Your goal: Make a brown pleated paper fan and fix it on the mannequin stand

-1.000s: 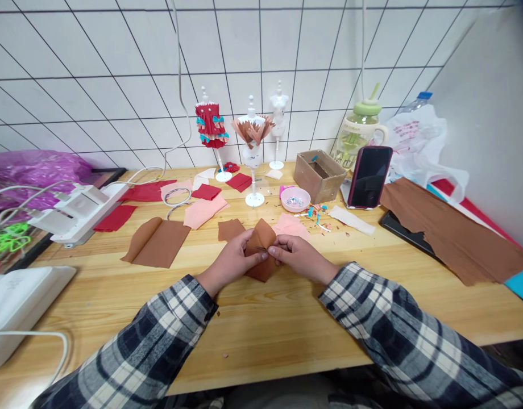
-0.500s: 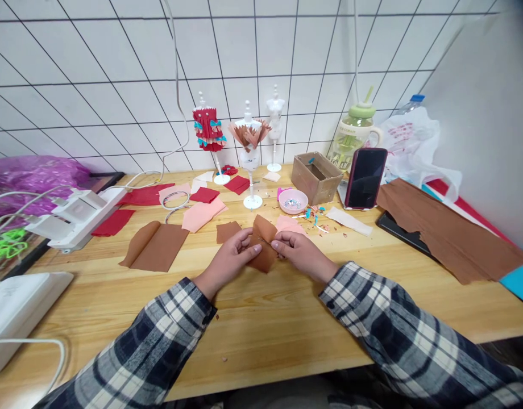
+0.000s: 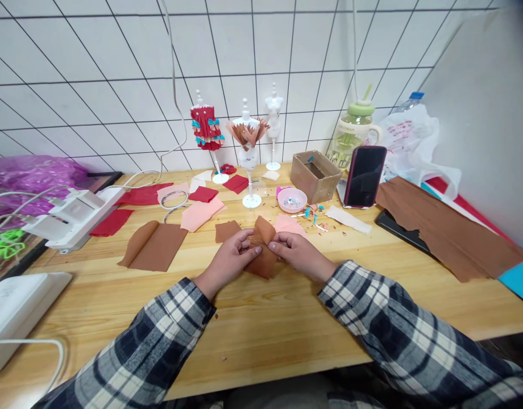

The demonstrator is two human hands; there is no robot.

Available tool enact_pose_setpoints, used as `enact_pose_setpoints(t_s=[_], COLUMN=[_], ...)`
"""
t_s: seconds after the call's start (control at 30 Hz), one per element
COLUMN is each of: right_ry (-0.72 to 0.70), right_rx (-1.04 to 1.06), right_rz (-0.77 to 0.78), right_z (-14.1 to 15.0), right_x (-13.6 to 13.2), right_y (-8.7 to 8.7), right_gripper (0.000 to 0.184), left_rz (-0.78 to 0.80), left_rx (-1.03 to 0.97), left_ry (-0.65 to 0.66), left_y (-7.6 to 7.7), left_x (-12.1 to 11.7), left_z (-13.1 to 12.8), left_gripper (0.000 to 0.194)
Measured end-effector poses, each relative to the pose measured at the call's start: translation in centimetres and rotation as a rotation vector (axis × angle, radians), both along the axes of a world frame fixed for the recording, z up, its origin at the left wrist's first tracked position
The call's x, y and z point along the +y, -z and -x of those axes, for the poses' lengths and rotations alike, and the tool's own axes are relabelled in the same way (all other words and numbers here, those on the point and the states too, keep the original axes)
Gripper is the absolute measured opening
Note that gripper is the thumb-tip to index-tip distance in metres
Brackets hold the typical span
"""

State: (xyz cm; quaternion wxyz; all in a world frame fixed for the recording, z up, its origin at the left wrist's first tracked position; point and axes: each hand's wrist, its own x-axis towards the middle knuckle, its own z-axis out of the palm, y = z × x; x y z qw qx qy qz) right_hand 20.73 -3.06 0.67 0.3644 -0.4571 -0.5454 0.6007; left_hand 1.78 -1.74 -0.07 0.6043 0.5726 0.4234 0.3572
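Both hands meet over the middle of the wooden table (image 3: 261, 318). My left hand (image 3: 229, 260) and my right hand (image 3: 298, 254) each pinch a folded brown paper piece (image 3: 264, 250) between fingertips, with their fingers closed on it. The piece stands a little above the tabletop, its fold pointing up. A thin dark line, perhaps a needle or wire, shows at the pinch; I cannot make it out. Just behind lie a small brown square (image 3: 226, 230) and pink paper (image 3: 289, 223).
Three small mannequin stands, one in a red dress (image 3: 206, 129), stand at the tiled wall. A pink bowl (image 3: 292, 199), cardboard box (image 3: 318, 175), propped phone (image 3: 364, 176) and long brown sheet (image 3: 449, 230) lie right. Brown folded paper (image 3: 153, 245), red scraps, power strip (image 3: 76, 213) sit left.
The hands stay on the brown piece and shift it slightly; the pinch has closed toward the fold. The camera view has moved a little.
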Motion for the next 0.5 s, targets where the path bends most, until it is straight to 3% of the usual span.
enact_pose_setpoints(t_s=[0.5], right_ry=[0.004], right_rx=[0.011], right_rz=[0.01], right_z=[-0.1], right_x=[-0.02], right_y=[-0.04], right_gripper=[0.033], left_rz=[-0.014], left_rx=[-0.023], left_ry=[-0.02], left_y=[0.44], left_x=[0.2], left_z=[0.35], left_gripper=[0.053])
